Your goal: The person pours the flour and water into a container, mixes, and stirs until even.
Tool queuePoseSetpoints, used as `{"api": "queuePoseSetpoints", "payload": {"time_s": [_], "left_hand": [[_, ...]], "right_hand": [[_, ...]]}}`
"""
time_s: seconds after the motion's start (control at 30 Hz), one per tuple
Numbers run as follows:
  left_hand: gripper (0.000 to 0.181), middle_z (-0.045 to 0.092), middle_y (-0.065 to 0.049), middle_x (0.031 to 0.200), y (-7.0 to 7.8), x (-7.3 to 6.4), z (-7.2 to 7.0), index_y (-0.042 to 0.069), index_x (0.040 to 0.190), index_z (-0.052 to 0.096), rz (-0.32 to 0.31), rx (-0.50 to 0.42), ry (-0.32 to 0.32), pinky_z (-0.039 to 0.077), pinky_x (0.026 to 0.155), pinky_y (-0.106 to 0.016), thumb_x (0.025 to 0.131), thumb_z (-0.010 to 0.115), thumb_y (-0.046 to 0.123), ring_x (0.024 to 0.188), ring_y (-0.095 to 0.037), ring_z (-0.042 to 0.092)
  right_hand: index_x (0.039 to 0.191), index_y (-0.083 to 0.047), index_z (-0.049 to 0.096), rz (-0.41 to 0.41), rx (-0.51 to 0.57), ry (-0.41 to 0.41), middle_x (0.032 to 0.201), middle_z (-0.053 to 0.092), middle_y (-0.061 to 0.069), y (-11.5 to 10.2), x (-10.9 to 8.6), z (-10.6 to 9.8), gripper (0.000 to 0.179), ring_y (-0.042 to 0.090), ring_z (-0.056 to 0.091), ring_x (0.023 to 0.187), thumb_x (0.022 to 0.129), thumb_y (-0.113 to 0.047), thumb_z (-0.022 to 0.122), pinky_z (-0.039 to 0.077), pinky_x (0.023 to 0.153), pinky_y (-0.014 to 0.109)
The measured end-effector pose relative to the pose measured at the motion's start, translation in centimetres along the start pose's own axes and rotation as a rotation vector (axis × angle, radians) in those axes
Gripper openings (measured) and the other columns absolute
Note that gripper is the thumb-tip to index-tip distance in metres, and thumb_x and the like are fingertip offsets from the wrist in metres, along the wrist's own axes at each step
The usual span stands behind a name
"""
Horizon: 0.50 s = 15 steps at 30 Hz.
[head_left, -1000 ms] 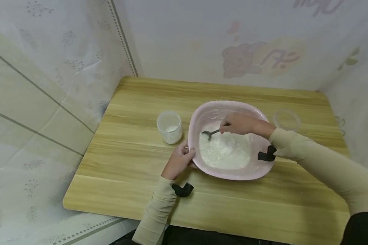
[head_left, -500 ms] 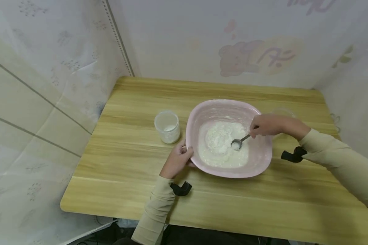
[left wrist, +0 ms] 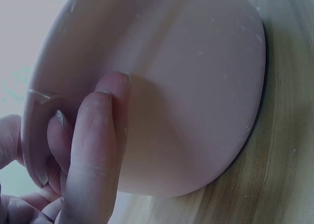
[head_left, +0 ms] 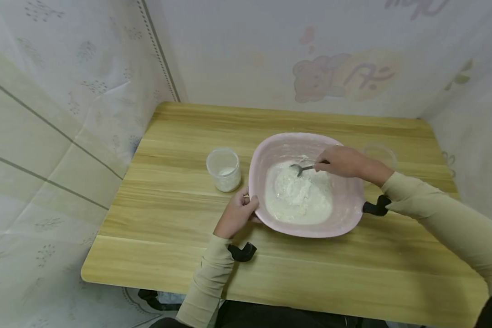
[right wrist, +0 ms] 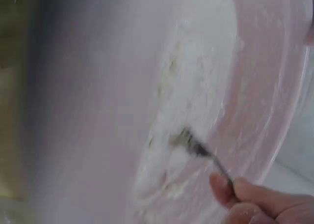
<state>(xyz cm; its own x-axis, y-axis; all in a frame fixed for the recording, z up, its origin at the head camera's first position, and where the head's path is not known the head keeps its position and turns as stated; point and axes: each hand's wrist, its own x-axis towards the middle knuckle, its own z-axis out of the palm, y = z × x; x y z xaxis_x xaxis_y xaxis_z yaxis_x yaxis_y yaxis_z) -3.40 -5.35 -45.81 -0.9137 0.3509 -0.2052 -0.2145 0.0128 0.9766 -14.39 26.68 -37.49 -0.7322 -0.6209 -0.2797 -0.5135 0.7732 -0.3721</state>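
A pink plastic basin (head_left: 266, 152) stands on the table, holding a white, wet, floury mixture (head_left: 301, 198) with a drier mound in its middle. My left hand (head_left: 237, 212) grips the basin's left rim, thumb on top and the other fingers against the outer wall, as the left wrist view shows. Over the basin, my right hand (head_left: 340, 161) pinches the handle of a metal spoon (head_left: 299, 169). The spoon's bowl touches the mixture near its far side. In the right wrist view the spoon (right wrist: 196, 148) points into the white mass, blurred.
Left of the basin stands a clear plastic jar (head_left: 224, 169) with some white powder in it. A clear round lid (head_left: 380, 155) lies to the right, partly behind the right forearm. The wooden table (head_left: 156, 218) meets patterned wall sheets at the back.
The spoon moved from the basin's left side to the right, then back left and toward the far side. My left hand keeps its hold on the rim.
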Motion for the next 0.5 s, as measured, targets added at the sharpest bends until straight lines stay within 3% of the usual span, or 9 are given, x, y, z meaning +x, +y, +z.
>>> {"api": "queuePoseSetpoints", "payload": {"time_s": [0.13,0.27,0.37,0.5], "left_hand": [[0.045,0.068,-0.043,0.110,0.1,0.0,0.0,-0.006,0.148,0.045,0.001,-0.010,-0.012,0.066,0.080,-0.056,0.106,0.044,0.010,0.078,-0.021,0.079],[0.046,0.067,-0.044,0.112,0.1,0.1,0.0,-0.006,0.149,0.043,-0.002,-0.015,-0.027,0.065,0.082,-0.057,0.106,0.044,0.010,0.079,-0.021,0.079],[0.045,0.067,-0.043,0.112,0.0,0.1,0.0,-0.006,0.149,0.044,0.002,-0.012,-0.027,0.066,0.080,-0.055,0.107,0.044,0.010,0.079,-0.021,0.079],[0.045,0.068,-0.043,0.111,-0.1,0.1,-0.1,-0.006,0.149,0.044,0.005,-0.011,-0.023,0.066,0.079,-0.054,0.106,0.044,0.009,0.079,-0.021,0.079]], "right_hand": [[0.108,-0.010,0.080,-0.082,0.044,-0.092,0.091,0.077,0.005,-1.5,-0.3,1.0,0.024,0.008,0.057,0.070,0.107,-0.022,0.059,0.048,0.070,0.030],[0.100,-0.018,0.080,-0.091,0.047,-0.215,0.092,0.078,-0.002,-2.1,-1.5,0.9,0.022,0.004,0.058,0.070,0.106,-0.026,0.061,0.047,0.066,0.025],[0.091,-0.019,0.078,-0.058,0.061,-0.271,0.079,0.071,-0.003,-1.5,-2.4,0.1,0.023,0.004,0.046,0.063,0.105,-0.025,0.061,0.042,0.063,0.024],[0.091,-0.014,0.078,0.060,0.061,-0.227,0.077,0.068,-0.001,0.6,-3.3,-1.2,0.024,0.010,0.040,0.062,0.104,-0.023,0.061,0.037,0.060,0.026]]}}
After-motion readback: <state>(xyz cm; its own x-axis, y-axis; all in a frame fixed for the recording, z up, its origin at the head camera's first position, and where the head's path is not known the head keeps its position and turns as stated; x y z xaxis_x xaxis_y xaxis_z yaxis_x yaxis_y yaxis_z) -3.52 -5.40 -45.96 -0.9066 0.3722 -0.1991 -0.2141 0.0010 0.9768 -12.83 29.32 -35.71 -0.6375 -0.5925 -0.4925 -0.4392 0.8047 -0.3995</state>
